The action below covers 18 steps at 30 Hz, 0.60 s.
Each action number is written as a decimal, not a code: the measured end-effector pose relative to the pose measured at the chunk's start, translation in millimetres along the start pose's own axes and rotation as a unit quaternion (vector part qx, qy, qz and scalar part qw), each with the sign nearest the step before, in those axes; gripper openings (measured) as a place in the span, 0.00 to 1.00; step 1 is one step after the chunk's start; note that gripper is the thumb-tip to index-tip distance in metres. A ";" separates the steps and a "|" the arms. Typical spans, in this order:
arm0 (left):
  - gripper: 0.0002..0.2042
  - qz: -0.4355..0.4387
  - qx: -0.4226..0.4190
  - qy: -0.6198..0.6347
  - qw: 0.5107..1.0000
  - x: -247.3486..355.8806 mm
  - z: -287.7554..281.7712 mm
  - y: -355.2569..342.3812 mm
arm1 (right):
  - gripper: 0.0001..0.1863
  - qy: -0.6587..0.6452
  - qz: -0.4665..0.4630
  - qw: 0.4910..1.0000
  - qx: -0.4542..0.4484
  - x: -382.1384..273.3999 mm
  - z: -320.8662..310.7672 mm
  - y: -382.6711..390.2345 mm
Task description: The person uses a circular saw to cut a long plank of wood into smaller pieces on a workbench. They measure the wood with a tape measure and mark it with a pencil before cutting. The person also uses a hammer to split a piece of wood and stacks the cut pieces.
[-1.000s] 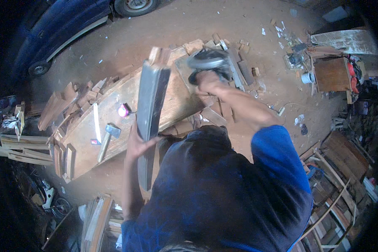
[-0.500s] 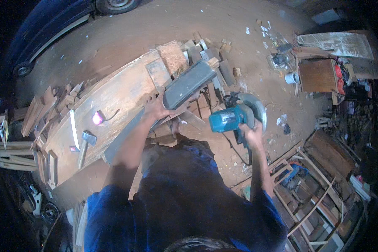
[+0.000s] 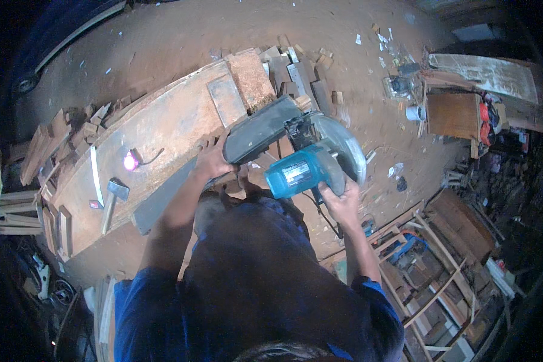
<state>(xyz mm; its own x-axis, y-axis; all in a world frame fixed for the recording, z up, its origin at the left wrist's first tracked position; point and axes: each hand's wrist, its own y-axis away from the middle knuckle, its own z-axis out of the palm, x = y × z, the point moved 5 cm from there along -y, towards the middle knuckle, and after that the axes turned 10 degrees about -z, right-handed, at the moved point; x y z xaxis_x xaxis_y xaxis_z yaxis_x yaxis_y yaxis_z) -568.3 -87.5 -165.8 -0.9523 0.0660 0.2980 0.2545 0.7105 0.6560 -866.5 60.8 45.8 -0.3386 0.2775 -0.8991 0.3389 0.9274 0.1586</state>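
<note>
The floor (image 3: pixel 223 27) is brown and dirty, with bits of paper and scraps of wood lying about. A wooden counter (image 3: pixel 157 123) runs on a slant in front of the person, with chunks of wood (image 3: pixel 96 123) heaped along its far side. A hammer (image 3: pixel 113 202), a pink tape measure (image 3: pixel 130 160) and a thin white strip (image 3: pixel 96 174) lie on the left part of it. A long dark plank (image 3: pixel 262 130) goes slantwise along the near side of the counter, up toward the right. The left grip (image 3: pixel 214 160) is on the middle of the plank, its fingers bent over it and its thumb on the near side, so it has hold of the wood. The right grip (image 3: pixel 342 202) is closed tight around the handle of a blue-green power saw (image 3: pixel 295 172). The saw is at the far right end of the plank, close up against it, but whether the blade touches the wood is hard to tell. Off to the right are a brown wooden box (image 3: pixel 455 114) and a white bucket (image 3: pixel 414 113).
</note>
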 end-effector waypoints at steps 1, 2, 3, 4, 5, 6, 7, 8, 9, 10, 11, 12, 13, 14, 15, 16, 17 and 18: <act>0.63 -0.001 -0.008 0.005 1.000 1.2 -2.9 1.4 | 0.15 0.004 -0.011 1.000 -0.016 6.5 6.5 -3.5; 0.63 -0.002 -0.009 0.007 1.000 2.1 -4.7 3.7 | 0.15 0.009 -0.023 0.999 -0.035 4.3 12.6 -9.2; 0.63 -0.004 -0.011 0.009 1.000 3.4 -6.4 6.3 | 0.14 0.021 0.035 0.998 -0.057 4.4 17.0 -11.1; 0.63 -0.004 -0.012 0.010 1.000 4.6 -8.5 8.3 | 0.14 0.042 0.023 0.997 -0.067 0.2 21.9 -16.3; 0.62 -0.007 -0.016 0.019 1.000 5.1 -10.0 10.1 | 0.15 0.062 0.012 0.995 -0.076 -1.4 26.8 -19.7; 0.62 -0.009 -0.020 0.027 0.999 5.9 -12.1 10.7 | 0.15 0.081 0.002 0.993 -0.085 -1.6 30.6 -22.1; 0.62 -0.011 -0.024 0.035 0.999 6.3 -13.1 11.3 | 0.16 0.063 0.033 0.993 -0.094 10.6 33.5 -17.9; 0.62 -0.012 -0.025 0.030 0.999 5.4 -14.3 11.5 | 0.16 0.064 0.028 0.993 -0.097 8.7 35.6 -20.3; 0.62 -0.013 -0.026 0.025 0.999 4.7 -15.0 11.7 | 0.17 0.064 0.023 0.993 -0.098 6.7 37.3 -22.7; 0.61 -0.014 -0.027 0.020 0.999 4.3 -14.8 11.8 | 0.17 0.064 0.018 0.993 -0.099 4.9 38.7 -25.0; 0.61 -0.017 -0.024 0.018 0.999 4.0 -15.4 11.8 | 0.18 0.071 0.012 0.992 -0.103 2.4 40.8 -27.0; 0.61 -0.019 -0.020 0.017 0.999 4.0 -15.7 12.0 | 0.18 0.078 0.007 0.991 -0.106 -0.4 42.9 -29.4; 0.61 -0.022 -0.017 0.015 1.000 3.7 -16.1 11.9 | 0.19 0.085 0.002 0.990 -0.109 -3.4 44.9 -32.2; 0.61 -0.017 -0.018 0.013 1.000 2.7 -16.3 11.4 | 0.19 0.088 0.000 0.990 -0.106 -8.6 48.0 -35.0; 0.62 -0.012 -0.020 0.012 1.000 1.8 -16.9 10.0 | 0.19 0.091 -0.002 0.990 -0.104 -16.0 51.8 -38.5; 0.62 -0.008 -0.022 0.012 1.000 1.2 -17.3 9.4 | 0.19 0.095 -0.004 0.990 -0.101 -20.1 54.4 -42.1; 0.62 -0.006 -0.022 0.012 1.000 1.0 -18.8 9.8 | 0.19 0.097 -0.006 0.989 -0.111 -18.0 57.2 -45.8; 0.61 -0.005 -0.022 0.012 1.000 2.2 -20.7 10.4 | 0.20 0.099 -0.007 0.988 -0.121 -13.8 58.6 -49.8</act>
<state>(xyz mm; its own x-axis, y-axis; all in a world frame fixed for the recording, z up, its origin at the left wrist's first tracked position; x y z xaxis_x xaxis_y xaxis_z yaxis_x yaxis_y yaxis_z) -564.2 -94.5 -144.0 -0.9507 0.0422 0.3073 0.2530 0.6788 0.6894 -827.4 -4.0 26.4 -0.5152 0.2850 -0.8083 0.1219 0.9579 0.2600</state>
